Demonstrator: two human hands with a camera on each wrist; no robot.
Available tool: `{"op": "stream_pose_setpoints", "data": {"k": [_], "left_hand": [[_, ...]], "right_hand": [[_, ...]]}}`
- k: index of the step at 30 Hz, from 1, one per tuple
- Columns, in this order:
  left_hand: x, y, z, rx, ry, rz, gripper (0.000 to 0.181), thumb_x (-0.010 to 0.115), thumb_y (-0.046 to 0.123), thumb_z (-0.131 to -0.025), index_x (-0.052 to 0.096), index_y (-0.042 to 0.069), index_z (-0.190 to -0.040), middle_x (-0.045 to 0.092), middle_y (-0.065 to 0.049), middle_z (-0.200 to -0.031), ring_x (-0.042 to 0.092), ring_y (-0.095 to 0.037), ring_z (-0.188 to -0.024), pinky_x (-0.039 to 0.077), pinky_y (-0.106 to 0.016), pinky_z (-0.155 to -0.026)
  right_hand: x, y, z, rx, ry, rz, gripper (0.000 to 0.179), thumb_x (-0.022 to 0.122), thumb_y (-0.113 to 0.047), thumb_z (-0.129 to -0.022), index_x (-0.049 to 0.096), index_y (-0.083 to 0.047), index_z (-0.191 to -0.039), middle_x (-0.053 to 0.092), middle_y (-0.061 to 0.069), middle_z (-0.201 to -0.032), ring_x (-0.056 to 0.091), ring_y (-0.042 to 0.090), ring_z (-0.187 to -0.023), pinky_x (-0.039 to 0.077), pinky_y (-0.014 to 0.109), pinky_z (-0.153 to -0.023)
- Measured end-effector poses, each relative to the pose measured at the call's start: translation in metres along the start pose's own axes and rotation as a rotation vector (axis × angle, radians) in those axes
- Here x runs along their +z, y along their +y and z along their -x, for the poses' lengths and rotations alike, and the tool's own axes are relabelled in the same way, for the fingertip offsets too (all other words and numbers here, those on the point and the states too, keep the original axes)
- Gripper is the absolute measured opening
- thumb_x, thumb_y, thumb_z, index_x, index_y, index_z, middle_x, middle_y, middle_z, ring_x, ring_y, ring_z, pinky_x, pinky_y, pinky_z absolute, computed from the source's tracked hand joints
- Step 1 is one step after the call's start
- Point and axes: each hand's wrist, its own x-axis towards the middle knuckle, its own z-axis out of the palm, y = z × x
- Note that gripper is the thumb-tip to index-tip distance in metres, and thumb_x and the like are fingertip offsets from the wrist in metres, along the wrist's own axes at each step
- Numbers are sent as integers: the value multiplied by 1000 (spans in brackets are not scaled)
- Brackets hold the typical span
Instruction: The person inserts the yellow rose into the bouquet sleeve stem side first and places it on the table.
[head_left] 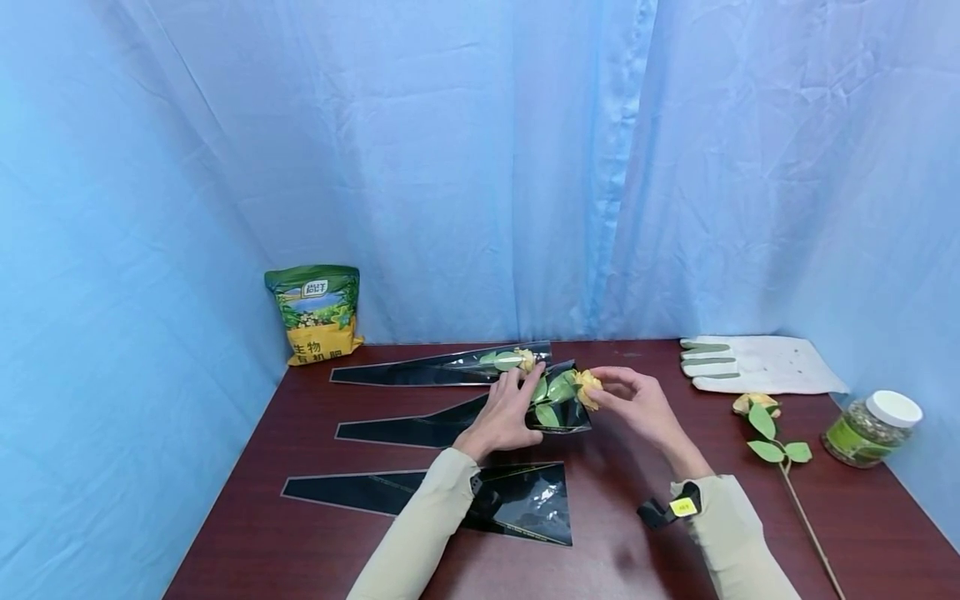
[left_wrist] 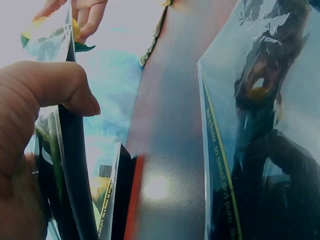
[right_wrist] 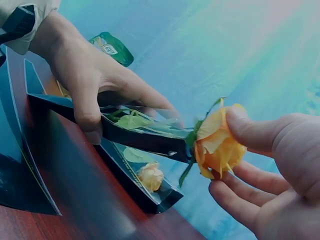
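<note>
My left hand (head_left: 504, 417) grips the middle black-and-clear flower sleeve (head_left: 427, 429), thumb on the near edge and fingers across the far side. Green leaves and part of a stem lie inside this sleeve. A yellow rose (right_wrist: 217, 142) sticks out of its wide right end, and my right hand (head_left: 643, 410) pinches the bloom between thumb and fingers. Behind lies another sleeve (head_left: 405, 372) with a pale yellow rose (right_wrist: 151, 177) inside. A third sleeve (head_left: 536, 500) lies flat in front, partly under my left forearm.
A loose rose (head_left: 802, 508) with a long stem lies at the right. Beside it stands a jar (head_left: 862, 433) with a white lid. A white and grey-green glove (head_left: 772, 364) rests at the back right, and a fertilizer bag (head_left: 318, 315) stands back left, near the blue curtain (head_left: 450, 167).
</note>
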Motion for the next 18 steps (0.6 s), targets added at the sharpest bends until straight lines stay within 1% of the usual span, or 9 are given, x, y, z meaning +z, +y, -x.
{"op": "stream_pose_setpoints", "data": {"k": [2,6,8,9,11,13,15,18], "left_hand": [[0,0,0,-2,0,1,108,80,29,-75,16,20,-162,42,-8,-132,41,-21,-115,38,-40,-101],[-1,0,0,1,2,5,108,80,28,-75,16,20,-162,42,-8,-131,41,-21,-114,38,-40,-101],[-1,1,0,4,1,13,108,81,28,-75,17,19,-162,42,-8,-130,41,-21,-114,38,-40,-100],[-1,1,0,5,1,15,108,81,28,-74,17,19,-162,42,-8,-129,41,-22,-113,38,-40,-100],[-1,1,0,7,1,15,108,81,28,-74,18,19,-161,42,-8,-128,41,-21,-113,38,-39,-99],[0,2,0,5,-4,13,108,81,28,-74,17,20,-161,42,-7,-128,41,-21,-113,37,-39,-99],[0,2,0,2,-8,12,108,81,28,-75,16,22,-162,42,-7,-129,40,-21,-113,37,-39,-100],[0,2,0,-3,-13,20,109,80,28,-75,15,23,-162,42,-7,-130,40,-21,-114,36,-40,-101]], "right_hand": [[-1,0,1,-28,-13,-29,44,73,-12,-90,62,6,-128,71,-4,-112,69,-3,-94,59,24,-77],[0,2,1,-81,-30,-75,45,72,1,-88,57,13,-128,68,-17,-108,67,-6,-96,57,18,-77],[1,4,1,-93,-30,-82,44,71,4,-86,57,13,-127,67,-18,-107,67,-7,-96,57,17,-78],[1,4,2,-99,-27,-76,43,72,5,-86,58,13,-126,68,-14,-108,67,-6,-96,56,16,-79],[2,4,2,-99,-11,-51,42,73,3,-86,60,12,-124,71,-1,-110,68,-6,-94,56,16,-79],[4,4,2,-84,12,-11,40,75,-1,-86,62,9,-122,71,15,-112,67,-6,-91,56,15,-78],[5,2,3,-64,37,30,39,76,-5,-86,65,6,-121,69,26,-114,67,-6,-88,55,15,-76],[6,1,4,-36,66,79,38,77,-9,-86,67,2,-121,70,28,-114,66,-7,-84,55,15,-74]]}}
